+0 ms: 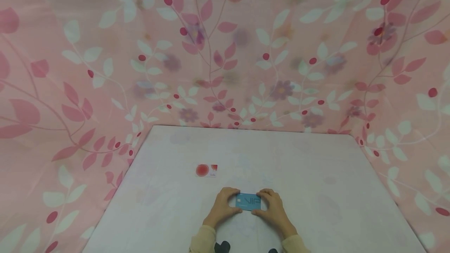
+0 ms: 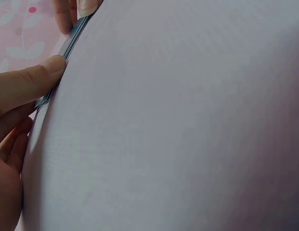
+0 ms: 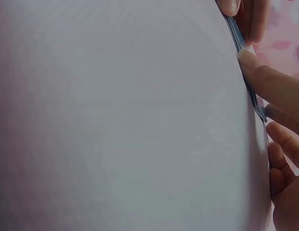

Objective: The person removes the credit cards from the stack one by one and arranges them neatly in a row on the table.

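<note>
A stack of blue plastic cards (image 1: 248, 202) lies flat near the front of the table; the top one is marked "VIP" with a small pale chip square. My left hand (image 1: 224, 205) pinches its left end between thumb and curved fingers. At the right end, my right hand (image 1: 275, 208) grips it the same way. Several thin layers show along the stack's near edge (image 2: 72, 43) in the left wrist view. The right wrist view shows the right thumb (image 3: 272, 84) pressed against that edge (image 3: 245, 72). Farther back to the left lies a white card with red circles (image 1: 206, 170).
The table (image 1: 299, 167) has a plain whitish cover. Pink floral curtains (image 1: 225, 50) stand along its back and both sides. Two dark objects (image 1: 222, 246) show at the bottom edge between the forearms.
</note>
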`<state>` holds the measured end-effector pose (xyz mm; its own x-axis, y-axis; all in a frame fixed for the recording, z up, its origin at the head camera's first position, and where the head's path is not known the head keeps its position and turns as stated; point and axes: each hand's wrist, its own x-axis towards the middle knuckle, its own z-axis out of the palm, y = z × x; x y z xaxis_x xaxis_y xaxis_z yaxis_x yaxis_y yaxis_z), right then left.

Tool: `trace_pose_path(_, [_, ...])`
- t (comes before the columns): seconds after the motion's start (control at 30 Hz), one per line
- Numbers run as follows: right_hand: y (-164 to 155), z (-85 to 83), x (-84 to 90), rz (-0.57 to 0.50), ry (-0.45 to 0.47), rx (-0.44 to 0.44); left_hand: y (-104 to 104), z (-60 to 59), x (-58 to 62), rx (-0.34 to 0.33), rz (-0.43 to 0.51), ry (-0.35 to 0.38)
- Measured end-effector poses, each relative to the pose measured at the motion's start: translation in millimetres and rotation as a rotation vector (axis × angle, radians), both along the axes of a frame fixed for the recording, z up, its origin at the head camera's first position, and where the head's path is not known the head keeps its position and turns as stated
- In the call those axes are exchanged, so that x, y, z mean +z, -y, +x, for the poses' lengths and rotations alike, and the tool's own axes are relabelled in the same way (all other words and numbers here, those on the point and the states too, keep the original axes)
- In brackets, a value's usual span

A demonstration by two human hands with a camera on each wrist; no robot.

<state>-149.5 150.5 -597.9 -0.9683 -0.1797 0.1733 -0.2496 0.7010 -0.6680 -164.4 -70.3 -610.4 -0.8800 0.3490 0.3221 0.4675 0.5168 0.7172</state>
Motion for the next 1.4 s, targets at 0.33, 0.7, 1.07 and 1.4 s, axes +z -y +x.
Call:
trace_pose_path(0.33, [0, -3.1, 3.3, -0.013, 0.055, 0.009, 0, 0.4, 2.0, 0.014, 0.002, 0.050])
trace_pose_path(0.7, [2, -6.3, 8.5, 0.024, 0.084, 0.015, 0, 2.6, 4.0, 0.024, 0.020, 0.077])
trace_pose_path(1.07, [3, -6.8, 10.7, 0.045, 0.085, 0.022, -2, 0.9, 1.5, 0.012, -0.023, 0.071])
trace_pose_path(1.4, [1, -7.1, 9.3, 0.021, 0.088, 0.018, -3, 1.5, 0.0, 0.030, -0.053, 0.037])
